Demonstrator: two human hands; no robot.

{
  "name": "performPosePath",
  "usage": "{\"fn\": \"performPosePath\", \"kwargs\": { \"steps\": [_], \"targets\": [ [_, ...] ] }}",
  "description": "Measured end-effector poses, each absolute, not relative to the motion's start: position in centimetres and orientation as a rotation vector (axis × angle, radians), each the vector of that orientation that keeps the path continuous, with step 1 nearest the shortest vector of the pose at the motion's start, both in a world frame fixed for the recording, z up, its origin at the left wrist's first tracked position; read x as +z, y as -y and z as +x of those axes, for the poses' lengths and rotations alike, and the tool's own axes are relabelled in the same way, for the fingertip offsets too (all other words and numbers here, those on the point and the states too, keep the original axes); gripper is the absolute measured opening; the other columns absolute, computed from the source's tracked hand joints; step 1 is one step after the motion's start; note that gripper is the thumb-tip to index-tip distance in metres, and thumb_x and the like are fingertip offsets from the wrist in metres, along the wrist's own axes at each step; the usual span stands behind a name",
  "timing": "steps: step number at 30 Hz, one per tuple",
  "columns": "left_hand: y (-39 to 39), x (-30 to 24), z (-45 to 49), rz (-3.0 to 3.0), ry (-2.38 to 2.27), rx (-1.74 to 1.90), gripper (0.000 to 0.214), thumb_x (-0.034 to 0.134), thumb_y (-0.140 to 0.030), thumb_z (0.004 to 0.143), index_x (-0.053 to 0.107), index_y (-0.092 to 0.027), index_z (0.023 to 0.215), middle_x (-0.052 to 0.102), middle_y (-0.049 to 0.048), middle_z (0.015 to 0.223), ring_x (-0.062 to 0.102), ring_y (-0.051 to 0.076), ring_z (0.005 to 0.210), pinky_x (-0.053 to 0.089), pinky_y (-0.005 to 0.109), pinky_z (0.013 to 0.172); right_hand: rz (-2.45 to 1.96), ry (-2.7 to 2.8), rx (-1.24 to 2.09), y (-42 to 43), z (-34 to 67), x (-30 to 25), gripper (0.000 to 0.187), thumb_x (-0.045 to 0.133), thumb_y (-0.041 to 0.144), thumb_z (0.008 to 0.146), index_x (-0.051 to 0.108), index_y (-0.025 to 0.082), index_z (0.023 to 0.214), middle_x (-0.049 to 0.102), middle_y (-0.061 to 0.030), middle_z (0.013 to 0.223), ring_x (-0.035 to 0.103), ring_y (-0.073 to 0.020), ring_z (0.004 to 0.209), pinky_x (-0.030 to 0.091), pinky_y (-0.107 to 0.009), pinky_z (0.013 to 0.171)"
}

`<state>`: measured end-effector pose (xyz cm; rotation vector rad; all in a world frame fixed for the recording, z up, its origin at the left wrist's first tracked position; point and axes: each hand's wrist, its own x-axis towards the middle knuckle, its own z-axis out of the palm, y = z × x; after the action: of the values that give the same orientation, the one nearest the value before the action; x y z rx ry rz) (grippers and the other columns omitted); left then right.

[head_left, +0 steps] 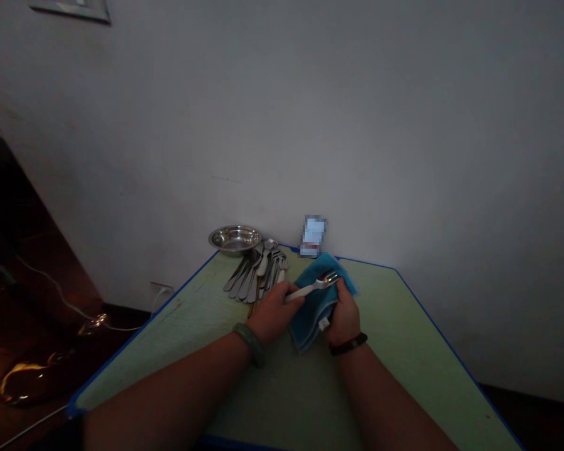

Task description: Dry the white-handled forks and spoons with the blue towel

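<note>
My left hand (272, 313) is closed round the white handle of a fork (310, 287), its tines pointing right. My right hand (344, 313) grips a folded blue cloth (313, 307) and presses it against the fork's tines. Both hands are held just above the green table (404, 351), near its far end. A green bangle sits on my left wrist and a dark band on my right.
A pile of several metal spoons and forks (258, 272) lies beyond my left hand. A steel bowl (235, 238) stands at the table's far left corner. A small blurred card (313, 236) leans on the white wall. Cables lie on the dark floor at left.
</note>
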<state>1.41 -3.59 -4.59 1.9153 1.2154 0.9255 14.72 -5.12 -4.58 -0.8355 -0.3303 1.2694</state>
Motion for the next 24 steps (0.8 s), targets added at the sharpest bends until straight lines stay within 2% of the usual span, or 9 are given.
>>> {"fn": "performPosePath", "kwargs": {
  "steps": [4,11,20,24],
  "targets": [
    [3.6,-4.6,1.4,1.927,-1.223,0.918,0.027,0.045,-0.041,0.070,0.054,-0.017,0.079,0.056,0.0017,0.077,0.052,0.016,0.072,0.039,0.025,0.062,-0.857,0.324,1.204,5.1,14.9,-4.5,0.026,0.057,0.040,0.064,0.061,0.015,0.071,0.065,0.0005,0.058,0.058,-0.0127,0.047,0.048,-0.025,0.051],
    [3.6,-4.7,1.1,1.939,-1.222,0.855,0.033,0.043,-0.047,0.070,0.056,-0.018,0.081,0.058,-0.0003,0.073,0.053,0.015,0.069,0.038,0.024,0.059,-0.942,0.358,1.070,4.6,15.7,-5.2,0.038,0.052,0.046,0.066,0.061,0.013,0.083,0.067,-0.0032,0.068,0.062,-0.0151,0.057,0.049,-0.026,0.054],
    [3.4,-5.2,1.2,1.967,-1.280,0.854,0.030,0.044,-0.045,0.070,0.056,-0.019,0.080,0.058,-0.0004,0.073,0.053,0.015,0.068,0.038,0.024,0.060,-1.005,0.307,1.011,4.5,15.9,-5.3,0.039,0.054,0.046,0.064,0.062,0.013,0.082,0.067,-0.0023,0.063,0.062,-0.0160,0.057,0.050,-0.026,0.053],
    [3.3,-5.4,1.2,1.951,-1.273,0.858,0.030,0.044,-0.044,0.071,0.055,-0.019,0.082,0.058,0.0000,0.074,0.053,0.015,0.069,0.039,0.024,0.060,-0.953,0.269,0.979,4.8,15.5,-4.6,0.039,0.055,0.046,0.063,0.061,0.013,0.084,0.067,-0.0023,0.070,0.062,-0.0158,0.060,0.050,-0.027,0.055]
  ]
}}
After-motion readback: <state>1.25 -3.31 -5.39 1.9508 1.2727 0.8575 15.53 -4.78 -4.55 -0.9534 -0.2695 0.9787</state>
